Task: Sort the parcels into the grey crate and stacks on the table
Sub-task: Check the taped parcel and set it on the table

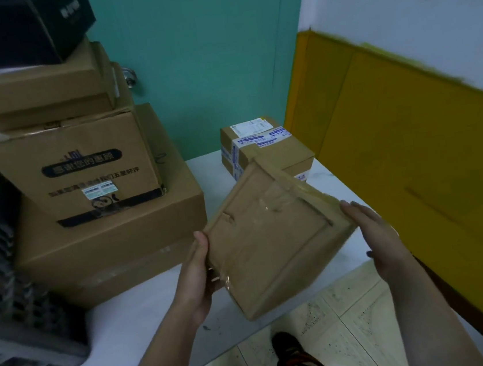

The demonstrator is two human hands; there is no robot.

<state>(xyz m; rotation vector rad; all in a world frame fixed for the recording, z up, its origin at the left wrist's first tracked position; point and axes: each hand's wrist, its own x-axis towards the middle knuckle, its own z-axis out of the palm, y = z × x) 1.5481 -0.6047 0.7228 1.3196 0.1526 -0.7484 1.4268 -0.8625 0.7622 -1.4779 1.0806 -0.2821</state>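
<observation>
I hold a flat taped cardboard parcel (270, 236) tilted above the white table's (148, 329) front edge. My left hand (198, 273) grips its left edge, thumb on top. My right hand (376, 236) lies against its right side with fingers nearly straight. A tall stack of cardboard boxes (89, 182) stands on the table's left, topped by a black box (12, 28). Two small labelled parcels (263, 150) sit at the back of the table. The grey crate (15, 298) stands at the far left, its contents hidden.
A teal door (200, 67) with a knob (129, 75) is behind the table. A yellow panel (404, 140) leans against the white wall on the right. Tiled floor and my shoe (286, 346) show below the table edge.
</observation>
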